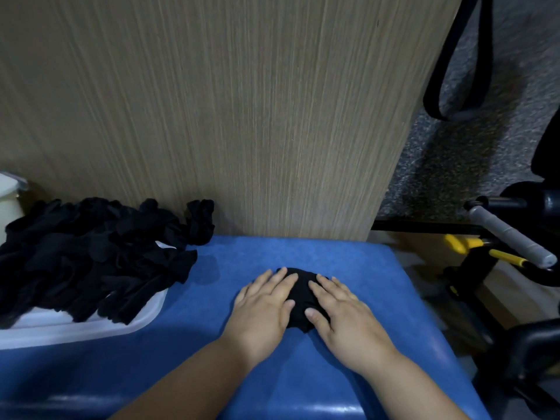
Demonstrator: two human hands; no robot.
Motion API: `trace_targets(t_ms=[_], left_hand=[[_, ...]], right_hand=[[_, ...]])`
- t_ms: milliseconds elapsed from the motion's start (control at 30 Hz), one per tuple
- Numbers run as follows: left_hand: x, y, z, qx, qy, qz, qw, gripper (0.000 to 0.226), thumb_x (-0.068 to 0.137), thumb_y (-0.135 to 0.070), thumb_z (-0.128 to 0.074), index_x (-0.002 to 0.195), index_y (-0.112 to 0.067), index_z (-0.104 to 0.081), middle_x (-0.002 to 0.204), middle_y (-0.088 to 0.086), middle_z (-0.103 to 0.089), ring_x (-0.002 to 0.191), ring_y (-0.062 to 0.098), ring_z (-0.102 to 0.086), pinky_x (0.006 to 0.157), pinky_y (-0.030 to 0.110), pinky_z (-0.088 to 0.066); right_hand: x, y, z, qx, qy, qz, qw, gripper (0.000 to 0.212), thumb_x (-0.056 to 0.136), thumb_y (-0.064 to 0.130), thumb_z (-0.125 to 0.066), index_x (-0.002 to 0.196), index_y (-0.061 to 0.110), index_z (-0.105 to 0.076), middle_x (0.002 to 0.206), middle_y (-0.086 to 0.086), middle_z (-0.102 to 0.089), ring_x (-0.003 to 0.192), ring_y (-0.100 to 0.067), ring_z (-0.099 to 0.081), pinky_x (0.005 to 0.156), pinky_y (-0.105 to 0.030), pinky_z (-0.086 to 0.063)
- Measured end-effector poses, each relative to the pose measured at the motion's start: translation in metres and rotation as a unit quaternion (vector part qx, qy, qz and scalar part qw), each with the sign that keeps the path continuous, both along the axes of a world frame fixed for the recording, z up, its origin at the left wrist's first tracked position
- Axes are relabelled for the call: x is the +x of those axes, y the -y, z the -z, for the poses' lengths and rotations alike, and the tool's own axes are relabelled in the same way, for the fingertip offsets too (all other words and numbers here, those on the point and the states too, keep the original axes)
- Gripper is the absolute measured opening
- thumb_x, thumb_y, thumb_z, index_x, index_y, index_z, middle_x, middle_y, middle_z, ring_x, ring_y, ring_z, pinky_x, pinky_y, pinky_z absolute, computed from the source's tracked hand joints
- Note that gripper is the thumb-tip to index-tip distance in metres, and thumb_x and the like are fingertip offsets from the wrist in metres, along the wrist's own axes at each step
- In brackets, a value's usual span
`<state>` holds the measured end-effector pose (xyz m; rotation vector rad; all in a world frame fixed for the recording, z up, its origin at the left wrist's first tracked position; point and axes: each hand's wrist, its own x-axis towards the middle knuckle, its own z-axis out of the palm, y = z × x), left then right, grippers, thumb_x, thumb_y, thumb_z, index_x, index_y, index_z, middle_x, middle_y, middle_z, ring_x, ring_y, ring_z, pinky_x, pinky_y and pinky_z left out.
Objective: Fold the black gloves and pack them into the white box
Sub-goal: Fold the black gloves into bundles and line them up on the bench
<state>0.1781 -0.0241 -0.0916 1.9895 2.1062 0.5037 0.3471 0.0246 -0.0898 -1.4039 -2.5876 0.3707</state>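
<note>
A folded black glove (301, 301) lies on the blue padded surface (212, 344) in front of me. My left hand (265, 307) rests flat on its left side, fingers spread. On its right side my right hand (341, 310) presses down flat, fingers apart. Most of the glove is hidden under the two hands. At the left, a heap of several black gloves (91, 256) fills and overflows a white box (91, 327); one glove (200, 221) hangs off toward the wooden panel.
A tall wood-grain panel (227, 116) stands right behind the blue surface. A cream container (9, 201) sits at the far left. To the right are black metal frames, a grey grip bar (509, 234), yellow-handled parts (472, 247) and grey carpet.
</note>
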Motion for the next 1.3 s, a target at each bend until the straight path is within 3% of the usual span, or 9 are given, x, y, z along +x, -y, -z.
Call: trace_targets(t_ms=[167,333,700,1033,1300], left_hand=[[0.008,-0.033,0.004,-0.048,-0.030,0.059,0.997,0.051,0.103,-0.042,-0.019,0.153,-0.032,-0.009,0.160,-0.016,-0.003,0.147,0.006,0.006,0.118,0.033,0.003],[0.019,-0.064,0.005,-0.090,-0.058,0.059,0.993,0.055,0.102,-0.046,-0.014,0.153,-0.031,0.000,0.159,-0.017,0.005,0.146,0.009,0.012,0.119,0.040,0.008],[0.041,-0.125,0.001,-0.096,-0.044,0.057,0.993,0.055,0.102,-0.047,-0.015,0.153,-0.032,-0.001,0.160,-0.017,0.005,0.147,0.011,0.011,0.119,0.046,0.005],[0.055,-0.165,0.005,-0.077,-0.042,0.057,0.995,0.056,0.101,-0.049,-0.016,0.153,-0.032,-0.006,0.160,-0.015,-0.003,0.148,0.011,0.005,0.119,0.046,0.002],[0.055,-0.170,0.008,-0.068,-0.045,0.056,0.995,0.056,0.100,-0.051,-0.015,0.152,-0.033,-0.005,0.160,-0.017,-0.001,0.147,0.010,0.009,0.119,0.046,0.004]], right_hand=[[0.007,-0.021,-0.002,-0.004,0.025,0.036,0.999,0.055,0.102,0.044,-0.025,0.153,0.028,-0.013,0.160,0.014,-0.002,0.147,-0.007,0.003,0.117,-0.031,-0.014],[0.015,-0.046,-0.005,-0.013,0.039,0.058,0.997,0.053,0.103,0.039,-0.023,0.153,0.027,-0.012,0.161,0.013,-0.001,0.148,-0.009,0.000,0.117,-0.032,-0.013],[0.024,-0.100,-0.005,-0.011,0.039,0.115,0.992,0.052,0.103,0.035,-0.023,0.153,0.026,-0.014,0.161,0.012,-0.003,0.148,-0.013,-0.003,0.118,-0.037,-0.013],[0.032,-0.143,0.005,-0.025,-0.052,0.121,0.991,0.050,0.102,0.024,-0.030,0.151,0.016,-0.023,0.161,0.002,-0.012,0.147,-0.012,-0.013,0.119,-0.033,-0.016],[0.037,-0.144,0.011,-0.006,-0.118,0.120,0.986,0.048,0.102,0.024,-0.035,0.149,0.021,-0.031,0.159,0.006,-0.019,0.145,-0.013,-0.020,0.117,-0.033,-0.019]])
